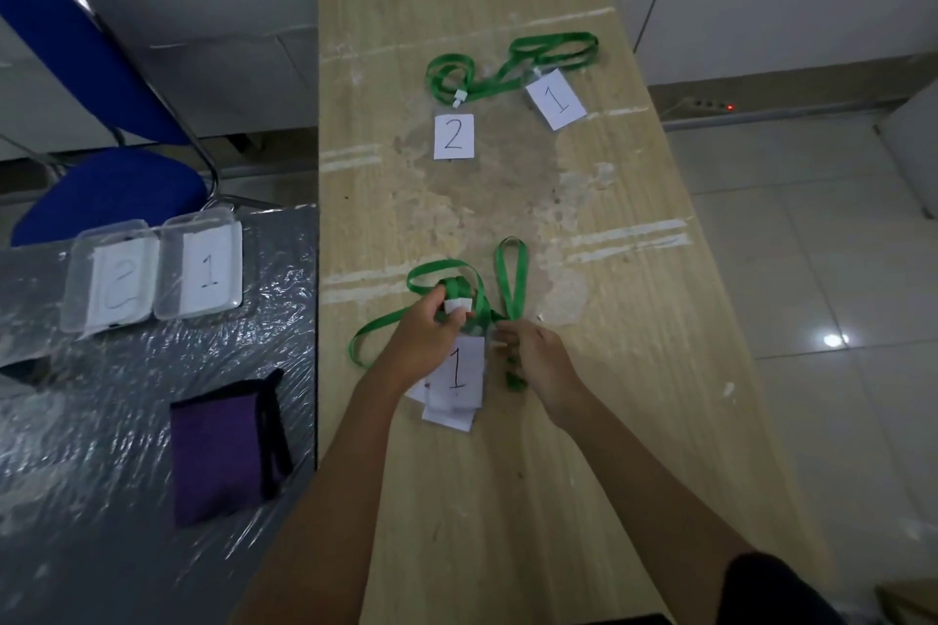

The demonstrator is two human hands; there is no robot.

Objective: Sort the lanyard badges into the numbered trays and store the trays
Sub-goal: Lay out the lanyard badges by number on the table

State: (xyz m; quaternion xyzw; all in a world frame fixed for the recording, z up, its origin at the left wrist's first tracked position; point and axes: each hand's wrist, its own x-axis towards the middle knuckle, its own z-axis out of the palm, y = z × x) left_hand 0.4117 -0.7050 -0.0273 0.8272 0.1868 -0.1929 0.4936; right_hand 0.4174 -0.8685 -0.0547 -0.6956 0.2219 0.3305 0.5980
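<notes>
Both hands' grip on lanyard [459,292] (trays [198,264] badge-free)

Worn, scuffed pale wood-grain tabletop [609,371], glossy crinkled plastic wrap [101,421] over the grey side surface, clear plastic trays [157,269] holding paper labels, green woven cloth lanyards [512,66], matt purple cloth pouch [218,452], blue fabric chair [101,188] on shiny metal tubing, glossy floor tiles [837,320]

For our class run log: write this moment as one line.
left hand: grips clip | right hand: pinches green strap | badge 1: on table | trays: unfilled
</notes>
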